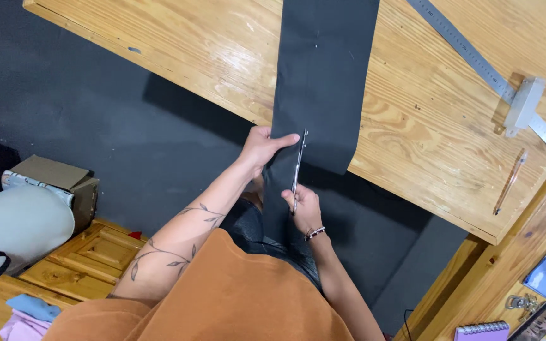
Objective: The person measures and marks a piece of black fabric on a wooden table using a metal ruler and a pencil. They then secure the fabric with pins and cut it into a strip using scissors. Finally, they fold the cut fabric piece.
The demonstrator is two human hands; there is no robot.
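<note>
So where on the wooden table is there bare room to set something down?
Bare wood lies left of the black fabric strip, and between it and the metal ruler. The right corner is crowded: ruler and pen.

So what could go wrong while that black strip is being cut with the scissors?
1. The left hand pinches the black fabric strip right beside the scissors, so a finger could get nicked.
2. The strip hangs unsupported over the wooden table edge, so the cut may wander off straight.
3. The right hand works low, close to the lap; the blades might catch clothing.
</note>
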